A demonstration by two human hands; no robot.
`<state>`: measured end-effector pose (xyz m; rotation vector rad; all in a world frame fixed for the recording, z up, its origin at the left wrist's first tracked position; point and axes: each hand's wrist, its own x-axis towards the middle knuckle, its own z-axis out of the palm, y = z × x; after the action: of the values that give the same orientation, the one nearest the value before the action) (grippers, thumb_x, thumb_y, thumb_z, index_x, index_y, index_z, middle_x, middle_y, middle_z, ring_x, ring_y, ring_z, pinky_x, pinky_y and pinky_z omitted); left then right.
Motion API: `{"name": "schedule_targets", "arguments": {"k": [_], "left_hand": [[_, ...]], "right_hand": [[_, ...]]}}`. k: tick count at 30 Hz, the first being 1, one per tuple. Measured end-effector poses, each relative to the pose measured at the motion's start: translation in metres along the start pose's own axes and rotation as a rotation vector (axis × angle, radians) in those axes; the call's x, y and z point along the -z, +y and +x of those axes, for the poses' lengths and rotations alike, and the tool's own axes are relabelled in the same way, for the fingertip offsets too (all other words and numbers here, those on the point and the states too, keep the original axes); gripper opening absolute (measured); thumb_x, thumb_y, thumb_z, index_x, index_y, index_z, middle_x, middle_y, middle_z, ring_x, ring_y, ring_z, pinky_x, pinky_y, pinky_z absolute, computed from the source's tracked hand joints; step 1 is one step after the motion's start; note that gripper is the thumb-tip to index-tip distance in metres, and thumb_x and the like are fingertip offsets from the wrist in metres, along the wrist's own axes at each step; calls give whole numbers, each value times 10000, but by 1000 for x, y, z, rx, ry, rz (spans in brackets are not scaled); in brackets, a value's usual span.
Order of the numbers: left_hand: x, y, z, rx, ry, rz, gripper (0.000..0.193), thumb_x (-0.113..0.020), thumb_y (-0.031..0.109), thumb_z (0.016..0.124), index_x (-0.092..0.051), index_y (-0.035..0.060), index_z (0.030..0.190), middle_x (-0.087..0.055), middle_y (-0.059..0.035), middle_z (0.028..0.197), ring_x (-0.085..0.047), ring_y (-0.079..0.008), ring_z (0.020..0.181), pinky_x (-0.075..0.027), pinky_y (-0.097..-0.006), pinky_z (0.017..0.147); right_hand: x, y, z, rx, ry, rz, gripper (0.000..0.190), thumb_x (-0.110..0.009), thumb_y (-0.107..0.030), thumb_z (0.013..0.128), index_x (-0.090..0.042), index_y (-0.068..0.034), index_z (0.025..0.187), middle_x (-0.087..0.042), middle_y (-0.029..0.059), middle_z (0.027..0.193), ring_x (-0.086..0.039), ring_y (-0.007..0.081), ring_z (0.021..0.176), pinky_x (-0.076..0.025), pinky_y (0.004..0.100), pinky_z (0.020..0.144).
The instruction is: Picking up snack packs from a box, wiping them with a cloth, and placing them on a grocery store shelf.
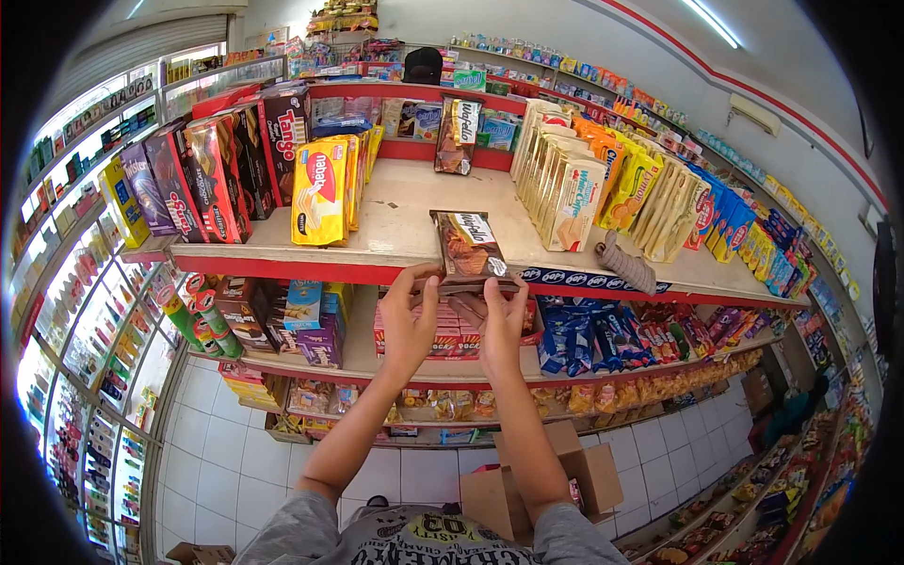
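Observation:
A brown Wafello wafer pack (471, 247) is held upright and slightly tilted at the front edge of the top shelf (395, 205). My left hand (412, 318) grips its lower left corner, with the thumb on the near side. My right hand (500, 321) holds the lower right corner in the same way. Under the pack's front shows a dark brown edge; whether it is a second pack I cannot tell. Another Wafello pack (457, 135) stands farther back, against the red back rail (487, 153).
Yellow Nabati packs (321, 191) and chocolate wafer boxes (219, 176) stand left. White Coffee packs (565, 191) stand right, near a grey-brown cloth item (625, 263) on the shelf edge. Pocky boxes (452, 342) sit below. An open cardboard box (593, 470) is on the floor.

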<state>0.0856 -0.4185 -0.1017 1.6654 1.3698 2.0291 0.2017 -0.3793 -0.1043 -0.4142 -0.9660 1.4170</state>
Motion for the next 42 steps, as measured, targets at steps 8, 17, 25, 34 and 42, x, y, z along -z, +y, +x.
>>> {"name": "schedule_targets", "arguments": {"k": [8,17,25,34,42], "left_hand": [[6,9,-5,-64,123,-140,250,-568,-96,815,-605,-14,1048,-592,-109,1070,-641,-181,957,-560,-269,775],[13,1,-6,-245,70,85,298,-699,-88,720,-650,-5,1002,-583,-106,1092,-622,-191,987,-555,-288,825],[23,4,1,-345,112,210,223,-729,-40,711,-684,4,925,-643,-102,926,-645,-186,880,-542,-258,747],[0,3,-1,57,246,-227,106,-681,-11,814,-661,-26,917,-636,-55,868,-609,-85,773,-508,-209,711],[-19,2,-3,99,399,-328,102,-682,2,822,-644,-33,910,-616,-19,831,-574,-47,738,-472,-166,657]], "right_hand": [[17,-3,-5,389,-121,-483,441,-555,-64,911,-395,-19,1320,-612,127,1024,-616,117,810,-477,204,645],[34,-8,-5,826,37,-1062,265,-662,-10,820,-601,-21,1078,-644,93,791,-545,106,550,-419,236,484],[36,-27,2,939,-110,-1088,161,-664,7,801,-627,-15,956,-632,88,724,-498,126,488,-375,252,448],[25,-17,7,539,-54,-718,93,-656,-73,858,-610,-4,899,-605,9,663,-441,-9,503,-286,173,432],[20,-8,11,459,69,-699,142,-640,-116,880,-563,-2,845,-581,4,641,-444,7,505,-315,193,443]]}}
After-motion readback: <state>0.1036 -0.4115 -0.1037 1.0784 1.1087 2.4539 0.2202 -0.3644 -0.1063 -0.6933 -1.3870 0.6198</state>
